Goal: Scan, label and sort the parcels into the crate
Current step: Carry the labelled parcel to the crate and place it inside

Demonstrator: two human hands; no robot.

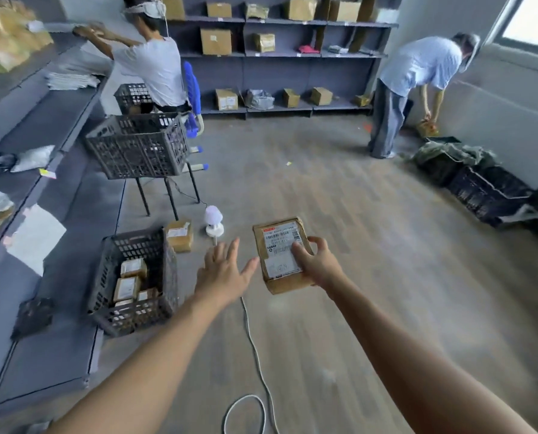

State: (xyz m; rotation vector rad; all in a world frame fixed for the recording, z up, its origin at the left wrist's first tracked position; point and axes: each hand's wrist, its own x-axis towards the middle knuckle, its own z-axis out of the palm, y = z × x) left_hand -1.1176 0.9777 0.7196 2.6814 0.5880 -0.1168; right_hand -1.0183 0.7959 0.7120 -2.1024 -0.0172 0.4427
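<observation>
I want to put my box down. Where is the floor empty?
The wide wood floor between the parcel in the right hand and the dark crates by the wall is bare. It is crowded on the left, where the near crate, a small box, a white device and a cable sit close.

The plank floor (371,261) fills the middle and right. Near left on it stands a dark crate (167,277) holding parcels (126,288), just beside the grey counter (57,355). A brown parcel (180,236) and a small white device (213,219) sit just beyond it, and a white cable (253,343) trails toward the near edge. Farther left, a stand (171,198) carries a second crate (139,148). More dark crates (480,195) line the right wall. The counter bears white sheets (34,238), a dark object (32,316) and a white bag (34,158). The far shelf (349,54) holds cardboard boxes (216,41).
</observation>
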